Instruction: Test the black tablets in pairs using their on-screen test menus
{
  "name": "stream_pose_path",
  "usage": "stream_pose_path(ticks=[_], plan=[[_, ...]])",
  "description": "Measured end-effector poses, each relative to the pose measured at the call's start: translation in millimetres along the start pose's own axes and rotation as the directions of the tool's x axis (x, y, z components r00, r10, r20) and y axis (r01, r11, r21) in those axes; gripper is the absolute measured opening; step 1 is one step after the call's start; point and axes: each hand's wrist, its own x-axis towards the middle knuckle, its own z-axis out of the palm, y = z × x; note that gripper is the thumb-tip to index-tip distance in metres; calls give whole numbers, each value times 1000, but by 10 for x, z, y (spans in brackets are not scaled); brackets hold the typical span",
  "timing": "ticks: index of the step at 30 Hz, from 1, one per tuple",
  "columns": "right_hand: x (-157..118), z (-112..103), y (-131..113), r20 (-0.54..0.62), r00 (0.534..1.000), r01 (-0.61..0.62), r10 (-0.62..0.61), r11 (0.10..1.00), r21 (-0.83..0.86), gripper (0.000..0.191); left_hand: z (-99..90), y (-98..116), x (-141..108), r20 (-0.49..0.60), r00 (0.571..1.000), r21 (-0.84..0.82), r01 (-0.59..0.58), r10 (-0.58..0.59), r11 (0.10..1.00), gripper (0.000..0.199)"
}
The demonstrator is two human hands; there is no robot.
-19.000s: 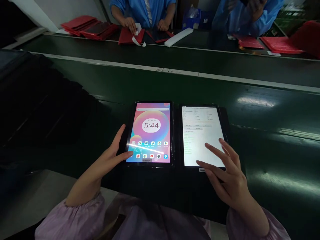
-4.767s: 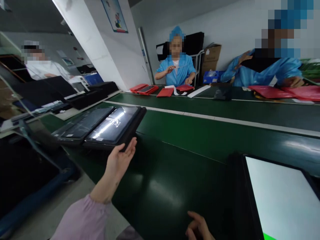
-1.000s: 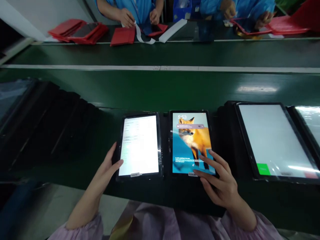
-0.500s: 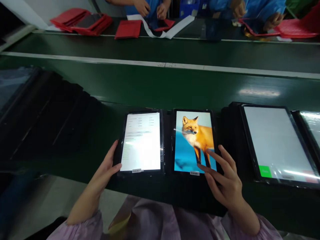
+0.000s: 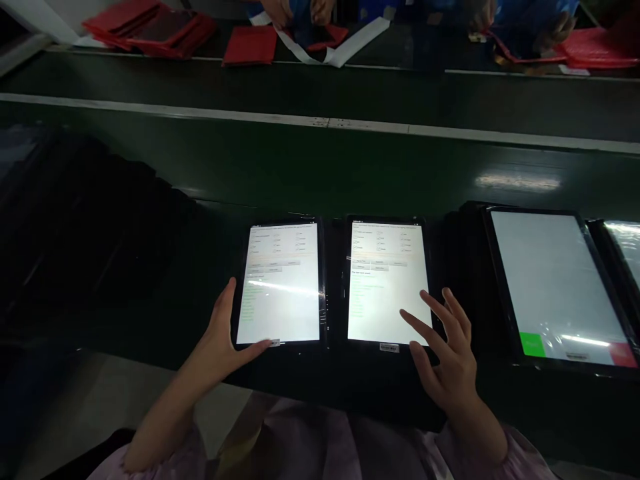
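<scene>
My left hand (image 5: 220, 343) grips the lower left corner of a tablet (image 5: 283, 290), its thumb on the bottom bezel near a small label and its fingers along the left edge. To the right lies a second tablet (image 5: 385, 287), lit with a white page of checkboxes, grey buttons and lines of green text. Over that tablet's lower right part, my right hand (image 5: 450, 357) is open with fingers spread; whether a fingertip touches the glass I cannot tell. The left tablet shows a similar page.
At the right, a tablet (image 5: 555, 280) with a green and a red corner block rests on a dark stack, and another tablet (image 5: 627, 243) is beside it. Dark stacked items (image 5: 90, 220) stand at left. Across the green bench, co-workers' hands (image 5: 323, 10) work near red pouches (image 5: 250, 45).
The right tablet's screen has gone from a fox picture to a white page with text. My left thumb has slid right along the bottom bezel. My right fingers have spread and lifted slightly.
</scene>
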Motion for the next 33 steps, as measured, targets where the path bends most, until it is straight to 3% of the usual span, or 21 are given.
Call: stream_pose_path(ticks=[5,8,11,14,19,23,26,29,33], plan=[[63,-36,-80,-45,998,35,-33,998,48,24,112,77,92,-224,968,-199,63,-109,978,108],[99,-59,-157,-38,997,65,-63,996,52,23,108,-8,138,-217,970,-398,11,-105,917,84],[122,-79,-200,-3,995,96,-96,994,54,22,85,-83,144,-172,985,-495,-89,4,865,72],[148,-90,-226,37,994,103,-105,993,63,21,56,-110,123,-131,989,-517,-123,63,847,78],[229,-31,-313,146,979,139,-142,990,28,23,-15,-197,105,-54,994,-482,-108,94,869,105],[273,53,-374,203,967,156,-156,988,18,25,-79,-322,132,8,984,-463,-152,176,873,110],[273,55,-360,175,975,134,-140,990,46,25,-119,-328,155,49,970,-433,-196,240,880,116],[249,-2,-291,99,988,110,-118,991,76,24,-142,-273,166,94,972,-359,-169,216,918,122],[214,-85,-167,46,995,85,-89,994,75,26,-129,-293,169,70,977,-352,-166,202,921,122]])
